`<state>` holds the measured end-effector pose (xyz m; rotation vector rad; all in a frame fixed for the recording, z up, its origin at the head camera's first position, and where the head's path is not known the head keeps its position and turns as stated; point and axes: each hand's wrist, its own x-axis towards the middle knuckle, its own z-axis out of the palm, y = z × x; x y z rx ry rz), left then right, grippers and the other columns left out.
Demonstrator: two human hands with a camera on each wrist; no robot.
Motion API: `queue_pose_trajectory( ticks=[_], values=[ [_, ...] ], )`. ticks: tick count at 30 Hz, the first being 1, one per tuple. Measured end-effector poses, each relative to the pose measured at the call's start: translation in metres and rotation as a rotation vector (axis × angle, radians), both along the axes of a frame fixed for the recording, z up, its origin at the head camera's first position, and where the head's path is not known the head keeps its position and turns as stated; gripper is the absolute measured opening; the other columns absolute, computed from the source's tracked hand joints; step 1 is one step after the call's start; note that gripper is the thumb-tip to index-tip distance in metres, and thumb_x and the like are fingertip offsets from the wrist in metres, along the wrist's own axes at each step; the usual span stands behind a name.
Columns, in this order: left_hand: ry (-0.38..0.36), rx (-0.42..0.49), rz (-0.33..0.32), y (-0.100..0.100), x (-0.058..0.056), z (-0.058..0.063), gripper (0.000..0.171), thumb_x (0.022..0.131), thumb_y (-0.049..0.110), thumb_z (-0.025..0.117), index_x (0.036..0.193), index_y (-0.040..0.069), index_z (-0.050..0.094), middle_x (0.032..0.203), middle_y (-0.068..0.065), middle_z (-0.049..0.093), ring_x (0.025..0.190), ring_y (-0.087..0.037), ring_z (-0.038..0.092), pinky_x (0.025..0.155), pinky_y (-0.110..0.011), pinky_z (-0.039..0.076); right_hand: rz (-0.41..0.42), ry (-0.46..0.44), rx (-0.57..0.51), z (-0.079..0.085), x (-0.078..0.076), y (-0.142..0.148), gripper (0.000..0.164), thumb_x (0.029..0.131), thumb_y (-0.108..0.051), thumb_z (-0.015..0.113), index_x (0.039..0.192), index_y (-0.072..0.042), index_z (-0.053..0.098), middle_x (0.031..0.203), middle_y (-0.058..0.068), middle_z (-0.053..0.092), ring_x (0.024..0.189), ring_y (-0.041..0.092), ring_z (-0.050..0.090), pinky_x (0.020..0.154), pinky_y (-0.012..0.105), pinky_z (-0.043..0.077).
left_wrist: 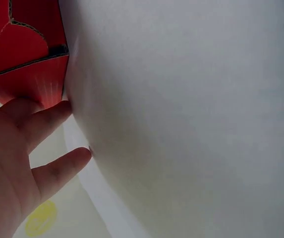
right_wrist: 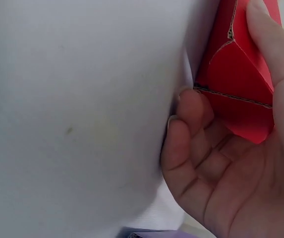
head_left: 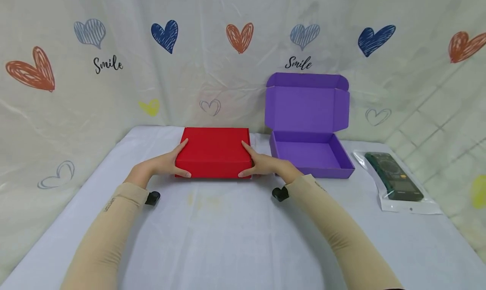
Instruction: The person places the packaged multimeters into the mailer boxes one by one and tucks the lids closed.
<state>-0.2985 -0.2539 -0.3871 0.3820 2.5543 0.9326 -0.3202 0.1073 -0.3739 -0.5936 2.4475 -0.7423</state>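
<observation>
A closed red cardboard box point(head_left: 214, 149) lies flat at the far middle of the table, gripped at its two ends. My left hand point(head_left: 168, 160) holds its left end, one digit at the top edge and another along the front. In the left wrist view, two fingers of the left hand point(left_wrist: 42, 153) stretch past the box's side flaps point(left_wrist: 18, 49), close to the tablecloth. The right end is held by my right hand point(head_left: 262, 161). Curled fingers of the right hand point(right_wrist: 221, 163) sit low by the box's end in the right wrist view, with the thumb higher on it.
Right of the red box stands a purple cardboard box point(head_left: 313, 172), its lid raised against the backdrop. Farther right lies a dark green multimeter-like device point(head_left: 395, 176) in a clear plastic bag point(head_left: 410, 206). White cloth point(head_left: 212, 239) covers the table; a heart-printed curtain point(head_left: 205, 79) hangs behind.
</observation>
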Motion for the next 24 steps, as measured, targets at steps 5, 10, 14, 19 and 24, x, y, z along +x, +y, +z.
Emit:
queue_pose_trajectory(
  ticks=[5,10,14,19,24],
  values=[
    [-0.01,-0.028,0.002,0.001,0.0,0.002,0.126,0.088,0.041,0.081,0.163,0.022,-0.018,0.166,-0.025,0.006,0.147,-0.047,0.017,0.115,-0.067,0.027,0.008,0.013,0.019,-0.001,-0.003,-0.003,0.123,0.089,-0.044,0.08,0.164,-0.025,-0.016,0.134,0.019,0.049,0.115,0.03,0.052,0.094,0.04,0.044],
    [-0.003,-0.044,0.005,0.005,-0.002,0.003,0.126,0.087,0.042,0.081,0.163,0.023,-0.017,0.166,-0.025,0.008,0.147,-0.046,0.019,0.114,-0.066,0.029,-0.008,0.032,0.029,-0.003,-0.004,-0.004,0.124,0.088,-0.045,0.081,0.163,-0.026,-0.016,0.144,0.021,0.044,0.124,0.032,0.049,0.104,0.046,0.042],
    [0.014,-0.064,0.021,0.008,-0.003,0.002,0.124,0.087,0.042,0.081,0.163,0.025,-0.016,0.164,-0.026,0.014,0.145,-0.046,0.023,0.113,-0.066,0.031,-0.017,0.048,0.037,-0.005,-0.006,-0.005,0.123,0.088,-0.046,0.08,0.163,-0.025,-0.015,0.142,0.02,0.045,0.126,0.032,0.048,0.104,0.047,0.043],
    [0.035,-0.077,0.015,0.009,-0.005,0.002,0.122,0.088,0.039,0.08,0.164,0.024,-0.014,0.162,-0.028,0.019,0.143,-0.046,0.027,0.113,-0.065,0.032,-0.016,0.08,0.066,-0.004,-0.006,-0.008,0.124,0.087,-0.046,0.081,0.163,-0.02,-0.014,0.137,0.02,0.05,0.122,0.032,0.051,0.102,0.046,0.045],
    [0.03,-0.088,0.02,0.005,-0.007,-0.001,0.123,0.088,0.041,0.081,0.164,0.024,-0.013,0.161,-0.029,0.02,0.142,-0.048,0.027,0.111,-0.066,0.034,-0.007,0.097,0.076,-0.006,-0.005,-0.011,0.124,0.087,-0.046,0.08,0.163,-0.017,-0.013,0.136,0.02,0.052,0.121,0.031,0.053,0.102,0.045,0.045]
  ],
)
